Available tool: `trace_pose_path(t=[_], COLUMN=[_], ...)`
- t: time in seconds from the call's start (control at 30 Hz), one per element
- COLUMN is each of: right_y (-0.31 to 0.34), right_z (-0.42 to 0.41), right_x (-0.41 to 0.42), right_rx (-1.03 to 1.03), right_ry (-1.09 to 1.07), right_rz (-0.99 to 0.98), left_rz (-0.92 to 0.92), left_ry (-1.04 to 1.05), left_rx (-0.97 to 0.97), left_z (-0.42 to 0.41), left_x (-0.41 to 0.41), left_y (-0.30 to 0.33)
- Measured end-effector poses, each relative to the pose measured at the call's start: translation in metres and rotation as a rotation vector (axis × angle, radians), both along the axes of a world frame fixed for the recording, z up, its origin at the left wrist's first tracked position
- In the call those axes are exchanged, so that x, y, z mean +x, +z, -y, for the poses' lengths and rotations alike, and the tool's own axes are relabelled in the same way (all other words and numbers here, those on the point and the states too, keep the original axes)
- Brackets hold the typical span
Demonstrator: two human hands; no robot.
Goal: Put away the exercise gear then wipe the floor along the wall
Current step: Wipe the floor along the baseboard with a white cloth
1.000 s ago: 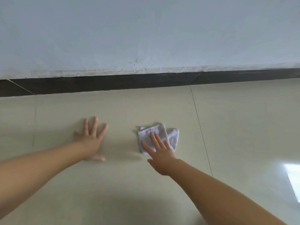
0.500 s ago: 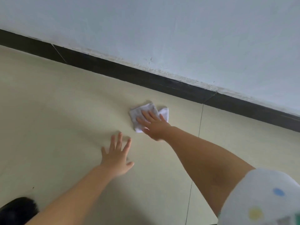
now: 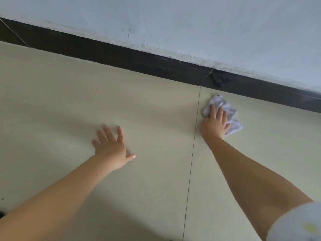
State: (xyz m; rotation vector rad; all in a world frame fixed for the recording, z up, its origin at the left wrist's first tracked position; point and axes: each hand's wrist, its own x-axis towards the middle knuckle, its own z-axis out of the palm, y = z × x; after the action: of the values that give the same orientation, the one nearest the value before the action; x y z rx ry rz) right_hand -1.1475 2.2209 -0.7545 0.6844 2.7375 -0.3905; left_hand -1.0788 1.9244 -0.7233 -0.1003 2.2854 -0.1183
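Note:
A crumpled pale lilac cloth [image 3: 230, 113] lies on the cream tiled floor [image 3: 147, 101], close to the dark skirting board [image 3: 121, 56] at the foot of the wall. My right hand [image 3: 215, 123] presses flat on the cloth with straight fingers, just right of a tile joint. My left hand [image 3: 112, 145] rests flat on the bare floor, fingers spread, well to the left of the cloth and further from the wall. No exercise gear is in view.
The pale blue-white wall [image 3: 191, 23] runs diagonally across the top, with flaking paint above the skirting. A thin tile joint [image 3: 192, 153] runs down the floor between my hands. A pale spotted sleeve [image 3: 298, 223] shows at the bottom right.
My right hand has slid the cloth to the right along the wall, across the tile joint, and the cloth has bunched up. My left hand stays planted on the floor.

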Motion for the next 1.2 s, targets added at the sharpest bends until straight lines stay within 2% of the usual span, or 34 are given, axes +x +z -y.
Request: trace_pose_path(t=[0.17, 0.23, 0.3, 0.37, 0.5, 0.57, 0.6, 0.7, 0.77, 0.83, 0.87, 0.9, 1.03, 1.1, 1.13, 1.2], right_y=[0.003, 0.010, 0.008, 0.004, 0.003, 0.002, 0.001, -0.003, 0.003, 0.009, 0.007, 0.004, 0.000, 0.013, 0.017, 0.018], right_z=[0.102, 0.098, 0.064, 0.015, -0.048, -0.019, 0.008, 0.095, 0.133, 0.129, 0.114, 0.096, -0.005, -0.031, -0.030, 0.001], right_x=[0.020, 0.035, 0.047, 0.062, 0.097, 0.118, 0.131, 0.174, 0.203, 0.210, 0.207, 0.202, 0.191, 0.187, 0.184, 0.181], right_rx=[-0.091, -0.128, -0.190, -0.175, -0.036, -0.004, -0.004, -0.083, -0.133, -0.223, -0.226, -0.201, -0.042, -0.071, -0.053, -0.024], right_ry=[0.762, 0.891, 0.933, 0.835, 0.186, 0.144, 0.227, 0.682, 1.051, 1.288, 1.288, 1.186, 0.391, 0.088, 0.019, 0.070], right_rz=[0.020, 0.045, 0.053, 0.026, 0.025, 0.056, 0.043, -0.094, -0.026, 0.001, -0.024, -0.049, -0.005, 0.078, 0.117, 0.165], left_rz=[0.067, 0.127, 0.163, 0.169, 0.152, 0.142, 0.134, 0.113, 0.105, 0.111, 0.111, 0.105, 0.024, -0.039, -0.064, -0.095], left_ry=[-0.005, -0.042, -0.054, -0.056, -0.069, -0.071, -0.070, -0.058, -0.072, -0.085, -0.081, -0.073, -0.093, -0.162, -0.192, -0.217], left_rx=[0.062, 0.081, 0.090, 0.090, 0.088, 0.086, 0.086, 0.102, 0.108, 0.117, 0.127, 0.136, 0.147, 0.212, 0.257, 0.305], left_z=[0.016, 0.025, 0.027, 0.025, 0.025, 0.024, 0.024, 0.026, 0.031, 0.038, 0.041, 0.043, 0.034, 0.019, 0.009, -0.010], left_x=[-0.002, -0.006, -0.010, -0.011, -0.009, -0.009, -0.009, -0.010, -0.010, -0.010, -0.010, -0.009, 0.002, 0.013, 0.020, 0.035], left_y=[-0.002, 0.003, 0.006, 0.007, 0.005, 0.005, 0.005, 0.006, 0.005, 0.006, 0.006, 0.007, 0.012, 0.012, 0.012, 0.012])
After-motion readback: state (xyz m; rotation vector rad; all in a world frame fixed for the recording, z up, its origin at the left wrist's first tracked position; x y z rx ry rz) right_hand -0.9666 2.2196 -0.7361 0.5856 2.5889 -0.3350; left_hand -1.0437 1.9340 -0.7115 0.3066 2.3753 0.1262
